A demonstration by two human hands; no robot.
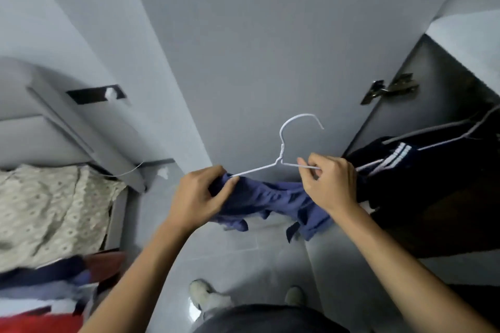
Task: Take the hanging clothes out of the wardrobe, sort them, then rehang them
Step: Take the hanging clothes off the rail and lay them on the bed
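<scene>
Both hands (194, 194) around half-hidden hanger (281, 149)

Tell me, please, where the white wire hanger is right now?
In the head view it sits mid-frame: white wire hanger held between left hand and right hand, above the blue garment.

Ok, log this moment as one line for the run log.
step: fitting shirt on hanger | left hand: grips shirt at hanger end | right hand: pinches hanger arm | wardrobe: open, dark clothes hanging

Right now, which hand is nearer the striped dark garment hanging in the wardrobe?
Right. The right hand is beside the striped garment; the left hand is across the blue garment, farther away.
</scene>
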